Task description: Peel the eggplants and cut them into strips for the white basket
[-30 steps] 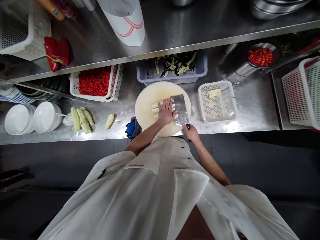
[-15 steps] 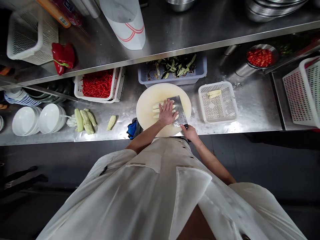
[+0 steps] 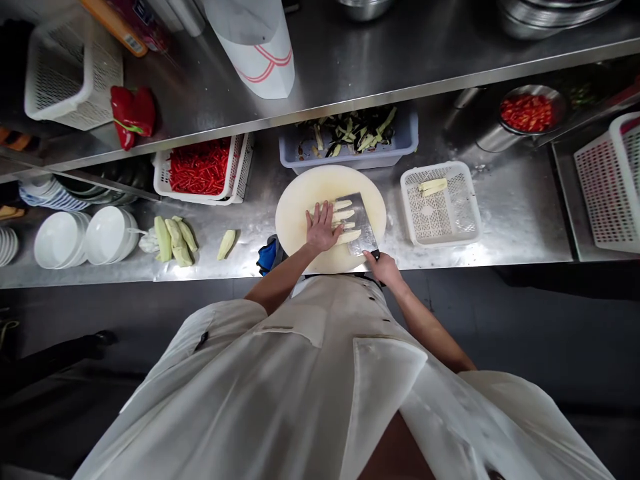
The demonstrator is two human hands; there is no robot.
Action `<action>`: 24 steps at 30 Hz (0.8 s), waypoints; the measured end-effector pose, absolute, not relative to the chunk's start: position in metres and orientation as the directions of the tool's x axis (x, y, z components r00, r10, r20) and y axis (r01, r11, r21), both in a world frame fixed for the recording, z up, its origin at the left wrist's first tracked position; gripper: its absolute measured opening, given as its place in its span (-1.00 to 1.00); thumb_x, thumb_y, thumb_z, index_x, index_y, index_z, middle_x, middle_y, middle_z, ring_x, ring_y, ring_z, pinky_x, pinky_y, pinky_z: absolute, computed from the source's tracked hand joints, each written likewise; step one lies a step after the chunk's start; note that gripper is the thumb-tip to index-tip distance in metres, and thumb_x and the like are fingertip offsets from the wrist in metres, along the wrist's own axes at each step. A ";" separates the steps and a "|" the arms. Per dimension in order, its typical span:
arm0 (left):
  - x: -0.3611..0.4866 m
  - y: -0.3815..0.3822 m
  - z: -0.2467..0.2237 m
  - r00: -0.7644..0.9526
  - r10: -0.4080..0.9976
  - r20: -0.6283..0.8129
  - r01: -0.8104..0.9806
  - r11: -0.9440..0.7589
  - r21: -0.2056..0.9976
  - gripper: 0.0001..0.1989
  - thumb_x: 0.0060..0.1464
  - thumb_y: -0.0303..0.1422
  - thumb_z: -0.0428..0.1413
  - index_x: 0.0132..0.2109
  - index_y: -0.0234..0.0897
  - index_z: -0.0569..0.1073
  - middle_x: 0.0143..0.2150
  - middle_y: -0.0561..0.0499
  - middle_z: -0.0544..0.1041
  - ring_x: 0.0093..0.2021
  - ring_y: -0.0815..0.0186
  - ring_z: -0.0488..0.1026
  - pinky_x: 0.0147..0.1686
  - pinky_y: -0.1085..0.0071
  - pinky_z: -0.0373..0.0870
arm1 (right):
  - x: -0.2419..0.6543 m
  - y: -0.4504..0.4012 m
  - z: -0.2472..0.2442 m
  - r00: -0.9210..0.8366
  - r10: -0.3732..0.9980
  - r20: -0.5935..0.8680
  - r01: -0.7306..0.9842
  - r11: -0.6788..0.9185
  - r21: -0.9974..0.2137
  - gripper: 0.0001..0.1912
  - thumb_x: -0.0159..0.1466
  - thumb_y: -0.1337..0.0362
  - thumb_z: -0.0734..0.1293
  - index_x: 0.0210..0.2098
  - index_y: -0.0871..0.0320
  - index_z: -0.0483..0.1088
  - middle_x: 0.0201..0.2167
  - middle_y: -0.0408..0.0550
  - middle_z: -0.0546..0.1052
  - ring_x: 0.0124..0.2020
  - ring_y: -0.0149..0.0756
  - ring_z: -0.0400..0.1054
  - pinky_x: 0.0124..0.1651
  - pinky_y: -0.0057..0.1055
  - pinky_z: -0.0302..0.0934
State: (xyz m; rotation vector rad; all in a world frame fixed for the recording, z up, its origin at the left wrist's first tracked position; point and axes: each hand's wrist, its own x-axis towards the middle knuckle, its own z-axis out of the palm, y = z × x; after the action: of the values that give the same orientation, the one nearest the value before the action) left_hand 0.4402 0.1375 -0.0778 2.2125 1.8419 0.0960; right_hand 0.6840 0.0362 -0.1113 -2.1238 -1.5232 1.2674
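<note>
My right hand [image 3: 385, 268] grips the black handle of a cleaver [image 3: 369, 227], whose broad blade lies flat over the right side of a round pale cutting board [image 3: 293, 193]. Several pale strips of peeled eggplant [image 3: 344, 215] lie side by side, their right ends over the blade. At their left ends, my left hand [image 3: 321, 230] rests with fingers spread, covering part of them. To the right, a white perforated basket [image 3: 440, 220] holds a few similar pale strips [image 3: 433, 187]. Whole peeled eggplants [image 3: 177, 243] lie left of the board, with a single piece [image 3: 227, 245] nearer it.
Behind the board stands a grey-blue tub [image 3: 345, 162] with dark peelings. A basket of cut red chillies [image 3: 197, 170] and white bowls [image 3: 107, 233] are on the left. A blue cloth [image 3: 267, 255] touches the board's left side. The overhead shelf's edge [image 3: 350, 107] overhangs the counter.
My left hand has slid left across the strips, leaving more of them uncovered over the blade. The right hand and cleaver stay about where they were. The view has shifted slightly.
</note>
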 end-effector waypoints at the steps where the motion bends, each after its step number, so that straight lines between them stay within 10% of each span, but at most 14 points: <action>1: 0.441 0.138 -0.078 0.191 0.974 -0.120 0.958 -0.159 0.241 -0.13 0.45 0.12 -0.19 0.68 -0.22 -0.19 0.71 0.02 -0.23 0.70 0.05 -0.42 0.62 -0.16 -0.50 | 0.684 0.035 -0.111 0.078 0.855 -0.512 0.662 -0.429 -0.614 -0.39 0.48 -0.30 0.26 -0.32 0.09 0.52 -0.76 -0.04 0.40 -0.55 -0.04 0.50 -0.30 -0.29 0.31; 13: 0.440 0.139 -0.086 0.207 0.974 -0.087 0.951 -0.180 0.253 -0.11 0.45 0.12 -0.19 0.68 -0.25 -0.19 0.71 -0.03 -0.26 0.69 0.02 -0.45 0.62 -0.20 -0.49 | 0.666 0.030 -0.111 0.066 0.855 -0.514 0.667 -0.421 -0.614 -0.44 0.48 -0.29 0.25 -0.35 0.04 0.42 -0.71 -0.08 0.40 -0.53 -0.08 0.48 -0.29 -0.30 0.30; 20: 0.439 0.140 -0.082 0.202 0.973 -0.114 0.955 -0.170 0.241 -0.12 0.46 0.14 -0.23 0.68 -0.23 -0.20 0.71 0.00 -0.28 0.69 0.05 -0.44 0.62 -0.16 -0.50 | 0.675 -0.010 -0.116 -0.125 0.778 -0.616 0.078 -0.612 -0.787 -0.32 0.35 -0.49 0.22 -0.18 0.03 0.33 -0.58 -0.21 0.44 -0.66 -0.33 0.26 -0.56 -0.40 0.19; 24: 0.428 0.137 -0.086 0.196 0.977 -0.089 0.955 -0.170 0.243 -0.12 0.46 0.12 -0.22 0.68 -0.27 -0.18 0.71 -0.03 -0.30 0.69 0.06 -0.44 0.63 -0.11 -0.47 | 0.668 -0.016 -0.124 -0.018 0.740 -0.672 0.078 -0.669 -0.739 -0.29 0.32 -0.53 0.19 -0.32 0.02 0.28 -0.66 -0.28 0.24 -0.71 -0.39 0.08 -0.65 -0.42 0.02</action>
State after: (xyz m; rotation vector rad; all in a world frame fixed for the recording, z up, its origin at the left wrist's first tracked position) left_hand 0.4283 0.1372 -0.0857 2.2268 1.8449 0.1273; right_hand 0.6684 -0.0164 -0.1238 -1.7661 -0.8509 1.7365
